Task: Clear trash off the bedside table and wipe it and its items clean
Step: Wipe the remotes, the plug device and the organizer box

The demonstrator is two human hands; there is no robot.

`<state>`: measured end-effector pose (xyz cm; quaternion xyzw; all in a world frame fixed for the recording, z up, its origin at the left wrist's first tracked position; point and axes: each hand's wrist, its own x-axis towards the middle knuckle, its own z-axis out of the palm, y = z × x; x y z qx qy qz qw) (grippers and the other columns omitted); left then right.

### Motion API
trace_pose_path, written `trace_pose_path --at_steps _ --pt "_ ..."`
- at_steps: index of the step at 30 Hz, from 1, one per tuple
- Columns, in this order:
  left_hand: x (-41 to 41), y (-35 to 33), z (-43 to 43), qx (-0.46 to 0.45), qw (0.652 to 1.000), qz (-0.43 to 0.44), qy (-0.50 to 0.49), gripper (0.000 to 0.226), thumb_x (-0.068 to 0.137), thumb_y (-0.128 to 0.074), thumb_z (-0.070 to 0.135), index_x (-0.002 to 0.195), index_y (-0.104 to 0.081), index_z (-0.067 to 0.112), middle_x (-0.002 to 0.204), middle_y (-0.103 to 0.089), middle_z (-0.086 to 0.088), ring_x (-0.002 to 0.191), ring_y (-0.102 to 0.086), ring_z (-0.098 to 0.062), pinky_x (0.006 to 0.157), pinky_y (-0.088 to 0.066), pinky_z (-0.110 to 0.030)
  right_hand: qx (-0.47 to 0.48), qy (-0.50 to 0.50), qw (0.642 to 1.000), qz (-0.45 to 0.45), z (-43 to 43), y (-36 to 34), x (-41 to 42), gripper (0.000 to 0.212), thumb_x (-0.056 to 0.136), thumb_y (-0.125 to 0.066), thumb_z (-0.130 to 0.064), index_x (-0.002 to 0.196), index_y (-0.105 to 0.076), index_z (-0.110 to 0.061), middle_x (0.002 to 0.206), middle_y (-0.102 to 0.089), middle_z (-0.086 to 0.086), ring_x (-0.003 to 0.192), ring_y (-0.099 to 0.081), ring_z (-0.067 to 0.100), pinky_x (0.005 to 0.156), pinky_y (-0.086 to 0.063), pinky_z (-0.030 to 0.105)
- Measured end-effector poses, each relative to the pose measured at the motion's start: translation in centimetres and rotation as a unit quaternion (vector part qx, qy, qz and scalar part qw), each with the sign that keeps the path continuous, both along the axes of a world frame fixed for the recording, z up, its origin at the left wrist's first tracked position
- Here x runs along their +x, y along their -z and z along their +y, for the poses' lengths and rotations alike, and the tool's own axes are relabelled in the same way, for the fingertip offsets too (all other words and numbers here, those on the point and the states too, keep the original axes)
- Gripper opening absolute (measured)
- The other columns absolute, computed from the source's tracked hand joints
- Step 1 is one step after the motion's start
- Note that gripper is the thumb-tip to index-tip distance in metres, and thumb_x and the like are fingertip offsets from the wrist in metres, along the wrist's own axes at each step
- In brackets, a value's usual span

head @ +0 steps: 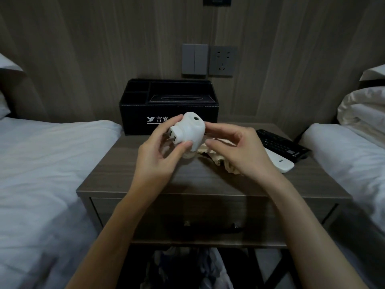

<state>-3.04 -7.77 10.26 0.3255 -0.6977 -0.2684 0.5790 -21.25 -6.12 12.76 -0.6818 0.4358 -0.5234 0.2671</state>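
L hand (158,157) fingers pinch white rounded plastic plug-in device (188,130) above grey wood-grain table (125,174). R hand (239,152) fingers curl round crumpled cream cloth (214,156), beside device.

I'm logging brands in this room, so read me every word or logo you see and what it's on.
"言宜" after a Y-shaped logo, on the black organizer box; any further text is hidden behind the white plug-in device.
"AUX" on the white remote.
Markings on the black remote: too small to read.

White plug-in device (188,130) tilted above bedside table (145,180), beige cloth (210,150) alongside.
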Motion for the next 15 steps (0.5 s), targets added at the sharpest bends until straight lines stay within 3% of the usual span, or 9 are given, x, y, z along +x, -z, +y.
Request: trace_pose_path --at_steps 2,4,7,10,12,15 --pt "0.0 0.3 -0.1 0.002 1.0 -0.018 -0.01 0.046 0.088 -0.067 0.009 0.13 -0.054 0.023 0.116 -0.057 0.024 0.109 -0.057 0.006 0.085 -0.048 -0.011 0.004 0.083 0.991 0.103 -0.4 0.5 -1.1 0.036 0.088 -0.067 -0.02 0.121 -0.065 -0.035 0.102 -0.074 0.006 0.096 -0.067 0.024 0.076 -0.054 0.025" --pt "0.2 0.5 -0.2 0.003 0.999 -0.032 -0.021 0.045 0.089 -0.066 0.011 0.129 -0.054 0.026 0.114 -0.057 0.029 0.109 -0.057 0.007 0.088 -0.049 -0.015 0.022 0.143 0.966 0.212 -0.8 1.1 -2.0 0.043 0.087 -0.067 -0.032 0.128 -0.059 -0.037 0.12 -0.068 -0.002 0.113 -0.059 0.016 0.082 -0.044 0.018" --pt "0.6 0.6 -0.3 0.005 0.998 -0.052 -0.035 0.044 0.091 -0.064 0.015 0.131 -0.049 0.028 0.117 -0.055 0.029 0.111 -0.056 0.003 0.093 -0.052 -0.03 0.061 0.158 0.932 0.32 -1.2 2.4 -2.2 0.059 0.083 -0.068 -0.045 0.138 -0.05 -0.033 0.137 -0.056 -0.004 0.129 -0.045 0.018 0.101 -0.041 0.032" --pt "1.1 0.8 -0.5 0.012 0.996 -0.08 -0.039 0.045 0.092 -0.063 0.019 0.132 -0.046 0.029 0.12 -0.054 0.025 0.11 -0.057 -0.001 0.092 -0.053 -0.041 0.051 0.201 0.884 0.419 -1.5 3.2 -1.3 0.054 0.087 -0.059 -0.052 0.137 -0.048 -0.037 0.132 -0.057 -0.004 0.122 -0.045 0.024 0.095 -0.041 0.038" --pt "1.3 0.9 -0.5 0.013 0.995 -0.093 -0.039 0.044 0.092 -0.062 0.021 0.132 -0.046 0.03 0.12 -0.055 0.021 0.11 -0.058 -0.004 0.092 -0.053 -0.043 0.019 0.222 0.872 0.435 -1.6 3.2 -1.0 0.042 0.089 -0.057 -0.047 0.13 -0.055 -0.037 0.123 -0.06 -0.002 0.116 -0.049 0.023 0.089 -0.04 0.037" --pt "1.3 1.0 -0.5 0.016 0.994 -0.103 -0.038 0.043 0.092 -0.062 0.022 0.131 -0.048 0.032 0.119 -0.057 0.019 0.108 -0.06 -0.005 0.092 -0.052 -0.042 -0.02 0.231 0.915 0.33 -1.9 3.0 -1.1 0.031 0.088 -0.06 -0.029 0.118 -0.066 -0.032 0.109 -0.065 -0.002 0.105 -0.057 0.02 0.078 -0.042 0.03"
